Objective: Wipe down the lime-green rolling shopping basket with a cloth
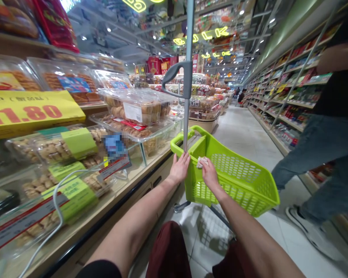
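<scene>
A lime-green shopping basket point(237, 166) on a wheeled frame stands in front of me, a grey upright pole point(189, 42) rising at its near left corner. My left hand point(179, 168) is on the basket's near rim beside the foot of the pole, fingers close together and hooked over the edge; their tips are partly hidden. A crumpled white tissue point(202, 162) is pinched in my right hand point(210, 174), which is closed at the basket's near wall. A grey loop handle point(176, 80) is fixed to the pole above both hands.
To the left, a display counter point(159, 154) carries clear boxes of biscuits point(139, 108) and a yellow price sign point(31, 112); a white cable point(56, 200) hangs over it. At right, a person in jeans point(316, 154) stands close to the basket, before long shelves point(290, 96).
</scene>
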{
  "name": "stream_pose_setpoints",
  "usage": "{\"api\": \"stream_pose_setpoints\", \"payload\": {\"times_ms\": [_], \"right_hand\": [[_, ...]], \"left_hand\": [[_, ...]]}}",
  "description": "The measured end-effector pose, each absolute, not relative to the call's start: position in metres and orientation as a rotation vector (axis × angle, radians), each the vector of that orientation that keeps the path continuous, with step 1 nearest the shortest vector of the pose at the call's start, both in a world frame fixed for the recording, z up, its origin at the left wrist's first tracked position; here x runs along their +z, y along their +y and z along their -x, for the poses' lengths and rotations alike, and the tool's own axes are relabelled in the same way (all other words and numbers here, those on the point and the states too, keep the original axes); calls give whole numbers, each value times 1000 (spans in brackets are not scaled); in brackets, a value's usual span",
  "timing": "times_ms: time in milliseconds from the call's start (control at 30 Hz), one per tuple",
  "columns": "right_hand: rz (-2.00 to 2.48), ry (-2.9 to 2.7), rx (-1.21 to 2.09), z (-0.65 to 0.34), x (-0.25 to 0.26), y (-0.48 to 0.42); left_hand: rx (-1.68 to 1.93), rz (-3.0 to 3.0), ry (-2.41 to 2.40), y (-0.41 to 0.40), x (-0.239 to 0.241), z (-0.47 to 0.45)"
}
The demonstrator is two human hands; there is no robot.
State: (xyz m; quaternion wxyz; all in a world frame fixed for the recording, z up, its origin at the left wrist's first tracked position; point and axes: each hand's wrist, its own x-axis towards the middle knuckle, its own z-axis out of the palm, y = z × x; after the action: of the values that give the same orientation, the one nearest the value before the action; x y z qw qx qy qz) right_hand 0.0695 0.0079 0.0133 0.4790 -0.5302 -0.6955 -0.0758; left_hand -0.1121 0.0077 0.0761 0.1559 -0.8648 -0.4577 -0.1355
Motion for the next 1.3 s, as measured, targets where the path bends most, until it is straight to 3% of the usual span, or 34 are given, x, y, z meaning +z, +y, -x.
{"api": "stream_pose_setpoints", "payload": {"times_ms": [167,467,733,900,1000,1167,1233,1300], "right_hand": [[1371,-1651,-258,-95,2,-8],[1168,-1772,-220,-19,40,27],[1326,-1706,-253,-107,-4,-12],[1341,-1551,-190,-102,8,-26],[1230,-1350,-12,-67,35,-22],[1110,-1185,398,-26,64,-25],[1172,-1412,267,-26,62,-29],[1162,-1583,-14,-29,57,-31]], "left_hand": [[-334,2533,-1346,5,81,109],[-334,2554,-1427,0,93,110],[-331,2587,-1433,-3,97,112],[-410,2650,-1492,-10,100,102],[-1006,2795,-1686,-21,100,90],[-2628,2789,-2236,-33,98,71],[-3156,2423,-2231,-29,95,68],[-3354,1936,-2327,-22,89,69]]}}
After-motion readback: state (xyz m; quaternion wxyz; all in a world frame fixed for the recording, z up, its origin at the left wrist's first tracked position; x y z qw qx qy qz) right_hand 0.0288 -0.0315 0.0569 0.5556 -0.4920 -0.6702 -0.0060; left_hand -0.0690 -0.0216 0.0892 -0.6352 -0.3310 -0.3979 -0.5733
